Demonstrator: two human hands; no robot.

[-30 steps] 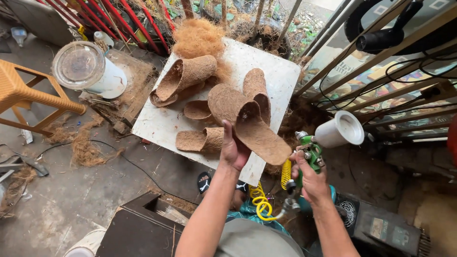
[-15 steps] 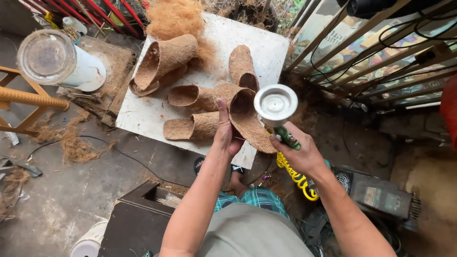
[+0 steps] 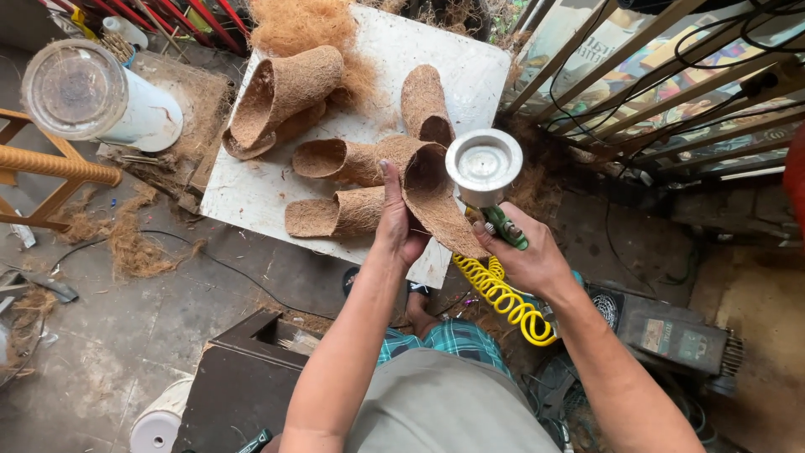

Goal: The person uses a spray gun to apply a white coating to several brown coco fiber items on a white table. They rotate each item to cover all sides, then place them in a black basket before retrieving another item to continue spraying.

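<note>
Over the desk's near edge: we hold a brown fibre pot [image 3: 432, 197] up in our left hand [image 3: 401, 225], its open mouth turned toward our right side.
Left hand: fingers wrapped on the pot's rim, thumb outside; the grip looks firm.
Right hand: our right hand [image 3: 527, 256] is closed around the green handle of a spray gun [image 3: 486, 172].
Change: a second ago the gun hung low, below the desk edge; now its silver cup sits just beside the pot's mouth, and we have drawn nearer.
Meaning: we judge that spraying the pot's inside is about to start.
Hose: a yellow coiled hose [image 3: 503, 295] hangs from the gun toward the floor.
Desk: the white desk [image 3: 251, 189] carries more fibre pots [image 3: 281, 96] and loose fibre [image 3: 298, 23].
Left of the desk: a white jar [image 3: 96, 96] lies near it.
</note>
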